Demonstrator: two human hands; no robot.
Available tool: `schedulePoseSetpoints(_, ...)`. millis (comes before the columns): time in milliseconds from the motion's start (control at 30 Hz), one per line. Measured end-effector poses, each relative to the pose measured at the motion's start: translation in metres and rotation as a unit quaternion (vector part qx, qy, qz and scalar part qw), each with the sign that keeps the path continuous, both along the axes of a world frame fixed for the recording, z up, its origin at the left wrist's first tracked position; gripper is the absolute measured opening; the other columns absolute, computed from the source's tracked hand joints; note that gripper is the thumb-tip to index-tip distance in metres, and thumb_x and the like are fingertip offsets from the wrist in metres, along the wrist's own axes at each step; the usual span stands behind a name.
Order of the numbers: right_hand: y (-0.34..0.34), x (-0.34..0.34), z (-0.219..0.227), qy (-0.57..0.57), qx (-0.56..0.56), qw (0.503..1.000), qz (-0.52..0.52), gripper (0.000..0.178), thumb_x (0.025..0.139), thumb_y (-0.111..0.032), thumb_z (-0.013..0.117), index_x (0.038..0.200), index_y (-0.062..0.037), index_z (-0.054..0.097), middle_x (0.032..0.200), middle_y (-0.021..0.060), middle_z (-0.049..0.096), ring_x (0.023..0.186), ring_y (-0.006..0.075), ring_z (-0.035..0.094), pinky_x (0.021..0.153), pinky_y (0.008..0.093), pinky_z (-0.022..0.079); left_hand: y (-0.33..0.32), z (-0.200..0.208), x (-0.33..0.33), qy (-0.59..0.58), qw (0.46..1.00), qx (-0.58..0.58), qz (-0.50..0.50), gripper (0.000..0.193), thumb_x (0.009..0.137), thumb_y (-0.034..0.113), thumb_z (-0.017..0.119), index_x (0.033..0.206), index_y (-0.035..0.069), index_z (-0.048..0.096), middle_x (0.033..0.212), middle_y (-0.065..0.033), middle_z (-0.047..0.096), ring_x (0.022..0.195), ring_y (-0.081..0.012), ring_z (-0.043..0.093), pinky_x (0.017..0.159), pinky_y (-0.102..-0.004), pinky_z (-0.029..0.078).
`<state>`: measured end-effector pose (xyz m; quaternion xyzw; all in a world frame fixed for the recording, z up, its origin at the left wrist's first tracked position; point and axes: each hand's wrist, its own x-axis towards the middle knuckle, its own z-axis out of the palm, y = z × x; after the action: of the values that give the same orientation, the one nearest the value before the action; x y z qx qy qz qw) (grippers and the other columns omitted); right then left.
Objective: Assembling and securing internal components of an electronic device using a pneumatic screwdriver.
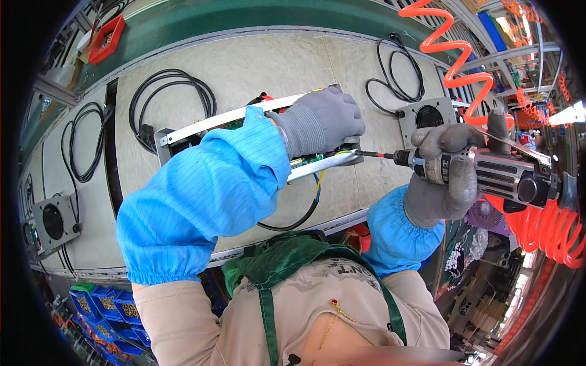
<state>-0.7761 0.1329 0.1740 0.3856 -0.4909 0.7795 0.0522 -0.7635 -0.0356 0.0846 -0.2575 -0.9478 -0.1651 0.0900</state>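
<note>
My right hand [439, 201], in a grey glove, is closed around a pneumatic screwdriver [506, 174]. The tool lies almost level, its red-and-black bit [378, 155] pointing left. That bit's tip meets the near right corner of a long open metal chassis [323, 163]. My left hand [326, 119], gloved in grey too, reaches across the chassis and grips its right end with curled fingers; the fingertips are partly hidden. Green circuit board and wires show inside the chassis, much of it covered by my blue sleeve [207, 183]. A yellow-and-blue wire [318, 186] hangs from its near side.
Coiled black cables [171, 76] lie on the pale work surface [256, 67]. Grey fan units sit at right [427, 116] and far left [54, 226]. An orange coiled air hose [455, 49] hangs at right. Blue bins [110, 305] of small parts stand lower left; a red tray [107, 39] is upper left.
</note>
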Motion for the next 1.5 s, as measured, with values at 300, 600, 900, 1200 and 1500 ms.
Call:
schedulePoseSetpoints(300, -0.009, 0.003, 0.004, 0.003, 0.014, 0.993, -0.118, 0.066, 0.073, -0.014, 0.06, 0.133, 0.0015, 0.037, 0.067, 0.0088, 0.053, 0.051, 0.0179, 0.053, 0.062, 0.043, 0.053, -0.01, 0.018, 0.009, -0.174, 0.976, 0.129, -0.015, 0.03, 0.078, 0.028, 0.066, 0.094, 0.003, 0.061, 0.102, -0.013, 0.06, 0.098, -0.0311, 0.059, 0.086, -0.0391, 0.047)
schedulePoseSetpoints(600, -0.008, -0.003, 0.005, -0.001, 0.036, 0.998, -0.048, 0.064, 0.072, -0.01, 0.059, 0.131, 0.0026, 0.039, 0.068, 0.0092, 0.052, 0.055, 0.0192, 0.055, 0.063, 0.0429, 0.054, 0.006, -0.001, 0.015, 0.014, 0.999, -0.03, -0.019, 0.013, 0.083, 0.017, 0.058, 0.091, 0.008, 0.064, 0.11, -0.006, 0.06, 0.112, -0.0223, 0.053, 0.095, -0.0357, 0.044)
schedulePoseSetpoints(900, -0.003, -0.007, 0.001, -0.056, 0.042, 0.996, 0.054, 0.056, 0.071, -0.006, 0.06, 0.125, 0.0013, 0.045, 0.071, 0.008, 0.052, 0.057, 0.0204, 0.054, 0.065, 0.0434, 0.052, 0.003, -0.001, 0.016, -0.004, 1.0, 0.0, -0.024, 0.015, 0.081, 0.017, 0.059, 0.093, 0.008, 0.065, 0.11, -0.0059, 0.06, 0.11, -0.021, 0.054, 0.092, -0.0358, 0.045)
schedulePoseSetpoints(1200, -0.01, -0.006, 0.004, -0.026, 0.035, 0.998, 0.054, 0.054, 0.072, -0.005, 0.059, 0.124, 0.0029, 0.048, 0.071, 0.0055, 0.05, 0.055, 0.0186, 0.053, 0.067, 0.0457, 0.052, 0.024, 0.031, 0.061, 0.05, 0.992, -0.095, 0.063, 0.02, 0.081, 0.023, 0.057, 0.09, 0.008, 0.067, 0.11, -0.0115, 0.059, 0.107, -0.0301, 0.054, 0.084, -0.0387, 0.047)
schedulePoseSetpoints(1500, 0.005, -0.03, -0.006, -0.179, -0.016, 0.935, 0.305, 0.046, 0.08, -0.005, 0.055, 0.125, -0.0095, 0.048, 0.074, -0.0019, 0.047, 0.053, 0.0085, 0.039, 0.064, 0.0325, 0.042, 0.05, -0.042, 0.236, -0.062, 0.906, 0.33, 0.256, 0.02, 0.085, 0.019, 0.057, 0.1, 0.006, 0.062, 0.108, -0.0099, 0.061, 0.096, -0.0284, 0.059, 0.08, -0.0389, 0.049)
